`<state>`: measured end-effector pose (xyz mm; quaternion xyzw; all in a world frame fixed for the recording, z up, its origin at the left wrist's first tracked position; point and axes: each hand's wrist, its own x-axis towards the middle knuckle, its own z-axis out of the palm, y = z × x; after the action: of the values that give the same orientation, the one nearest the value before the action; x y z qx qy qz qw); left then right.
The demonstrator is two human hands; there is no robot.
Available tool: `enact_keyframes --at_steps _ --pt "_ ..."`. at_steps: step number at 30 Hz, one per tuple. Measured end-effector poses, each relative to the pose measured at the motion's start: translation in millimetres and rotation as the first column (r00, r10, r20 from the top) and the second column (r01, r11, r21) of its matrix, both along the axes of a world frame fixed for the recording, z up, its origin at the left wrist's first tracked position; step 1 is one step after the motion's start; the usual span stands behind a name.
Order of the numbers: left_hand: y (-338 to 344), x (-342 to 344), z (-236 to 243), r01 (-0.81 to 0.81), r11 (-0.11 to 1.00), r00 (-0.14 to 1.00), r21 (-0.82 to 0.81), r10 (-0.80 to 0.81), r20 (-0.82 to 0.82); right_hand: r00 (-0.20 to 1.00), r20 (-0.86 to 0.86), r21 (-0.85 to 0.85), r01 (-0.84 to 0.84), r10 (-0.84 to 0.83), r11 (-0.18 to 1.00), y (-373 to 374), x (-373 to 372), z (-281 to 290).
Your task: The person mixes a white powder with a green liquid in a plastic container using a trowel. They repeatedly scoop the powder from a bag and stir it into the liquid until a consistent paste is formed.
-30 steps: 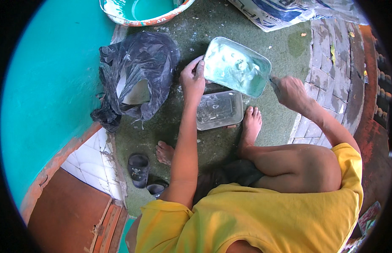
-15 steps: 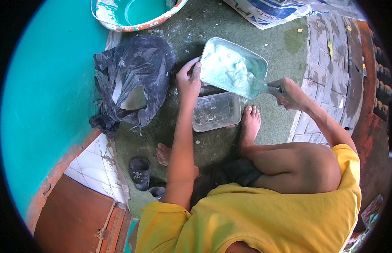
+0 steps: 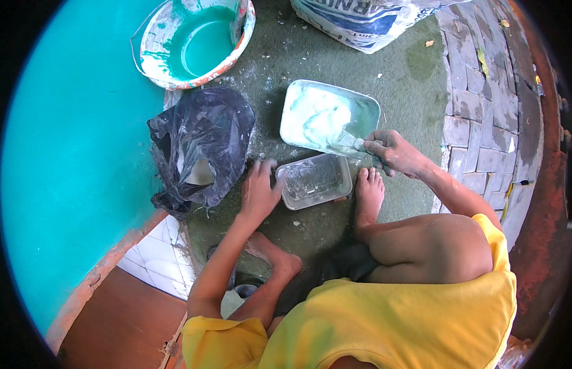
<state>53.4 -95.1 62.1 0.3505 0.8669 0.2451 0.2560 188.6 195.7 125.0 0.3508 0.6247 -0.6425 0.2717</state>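
A rectangular tub [image 3: 364, 111] of pale green-white paste [image 3: 319, 115] rests on the ground in front of me. My right hand [image 3: 396, 152] grips a putty knife [image 3: 348, 142], its blade dipping over the tub's near right corner into the paste. Between a black plastic bag [image 3: 227, 126] and a smaller clear plastic container [image 3: 316, 181], my left hand [image 3: 259, 190] is open, fingers apart and slightly blurred, with nothing in it. That container has whitish smears inside and stands just nearer me than the tub.
A paint-smeared bucket [image 3: 240, 55] with green paint stands far left, by the turquoise wall [image 3: 83, 135]. At the far edge sits a printed white sack [image 3: 359, 24]. Grey pavers [image 3: 476, 126] lie to the right. My bare foot [image 3: 369, 190] is beside the clear container.
My left hand has let go of the tub and moved down and left. The tub now sits flat on the ground. My right hand has shifted slightly left and nearer with the putty knife.
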Motion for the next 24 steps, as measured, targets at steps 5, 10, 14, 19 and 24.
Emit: enact_keyframes --at_steps 5,10,14,19,24 --pt "-19.2 12.4 -4.1 0.007 0.995 0.981 -0.100 0.013 0.196 0.985 -0.148 0.181 -0.064 0.092 0.981 4.3 -6.1 -3.2" --pt "-26.3 12.1 42.9 0.069 0.991 0.964 -0.117 -0.036 0.262 0.946 -0.233 0.437 -0.107 0.227 0.893 10.4 -9.5 1.2" --pt "-14.4 -22.5 161.8 0.122 0.971 0.968 -0.203 -0.072 0.241 0.846 -0.339 0.701 -0.065 0.411 0.711 13.6 -14.3 -10.4" --pt "-10.7 -85.9 273.3 -0.366 0.931 0.900 -0.015 0.358 0.251 0.732 0.025 0.896 -0.318 0.681 0.309 9.1 -33.9 -3.9" --pt "14.2 -148.7 344.3 -0.305 0.913 0.942 0.271 0.331 -0.053 0.589 0.028 0.928 -0.316 0.808 0.198 2.1 -23.1 -7.9"
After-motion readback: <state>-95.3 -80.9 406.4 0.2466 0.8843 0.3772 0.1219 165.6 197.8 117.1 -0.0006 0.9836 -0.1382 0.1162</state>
